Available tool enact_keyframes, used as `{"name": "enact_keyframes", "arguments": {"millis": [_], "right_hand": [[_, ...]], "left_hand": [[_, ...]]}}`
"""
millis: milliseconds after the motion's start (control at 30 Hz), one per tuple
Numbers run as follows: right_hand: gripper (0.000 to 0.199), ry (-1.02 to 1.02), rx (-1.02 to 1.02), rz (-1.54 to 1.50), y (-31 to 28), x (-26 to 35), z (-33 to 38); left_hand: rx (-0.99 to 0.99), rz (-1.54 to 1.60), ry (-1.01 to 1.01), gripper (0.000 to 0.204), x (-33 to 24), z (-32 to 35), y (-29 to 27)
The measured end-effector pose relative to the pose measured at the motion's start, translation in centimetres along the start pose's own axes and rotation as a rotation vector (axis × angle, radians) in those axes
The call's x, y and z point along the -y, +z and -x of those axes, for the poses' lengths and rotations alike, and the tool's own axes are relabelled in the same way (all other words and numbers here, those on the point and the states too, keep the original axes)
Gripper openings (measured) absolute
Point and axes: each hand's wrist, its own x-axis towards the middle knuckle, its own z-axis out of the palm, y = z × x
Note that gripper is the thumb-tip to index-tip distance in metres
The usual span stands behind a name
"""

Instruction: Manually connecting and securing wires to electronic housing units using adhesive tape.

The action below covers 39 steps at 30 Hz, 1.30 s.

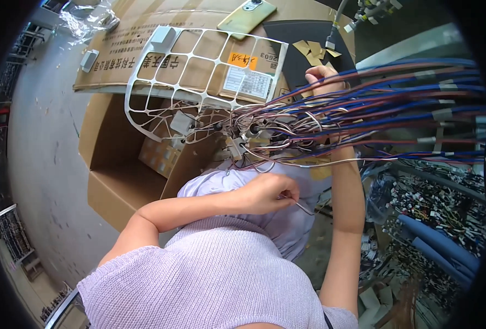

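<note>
Left hand (269,193) pinches a thin wire (304,208); tan tabs (312,53) sit just past the nearer right hand (326,82), can't tell its grip tbh.

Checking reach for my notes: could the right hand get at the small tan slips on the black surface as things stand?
Probably yes: the right hand is past most of the wire bundle, close to the tan slips, with nothing visible between.
</note>
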Motion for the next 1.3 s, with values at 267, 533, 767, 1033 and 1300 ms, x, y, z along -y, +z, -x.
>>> {"name": "enact_keyframes", "arguments": {"millis": [267,533,767,1033,1300], "right_hand": [[0.018,0.148,0.276,0.485,0.6,2.0,-2.9],[0.012,-0.031,0.047,0.414,2.5,0.8,-0.9],[0.015,-0.504,-0.164,0.683,2.3,0.4,0.7],[0.018,-0.151,0.204,0.236,0.9,-0.9,1.2],[0.013,-0.462,-0.053,0.519,1.5,0.3,0.4]], "left_hand": [[0.035,0.043,0.030,0.013,1.1,0.2,-0.6],[-0.038,0.087,0.087,0.013,1.4,0.1,-0.7],[-0.051,0.008,0.092,0.012,1.5,0.5,-1.0],[-0.036,-0.033,0.076,0.013,1.5,0.4,-0.7],[-0.035,-0.008,0.112,0.013,1.7,0.2,-0.4]]}}
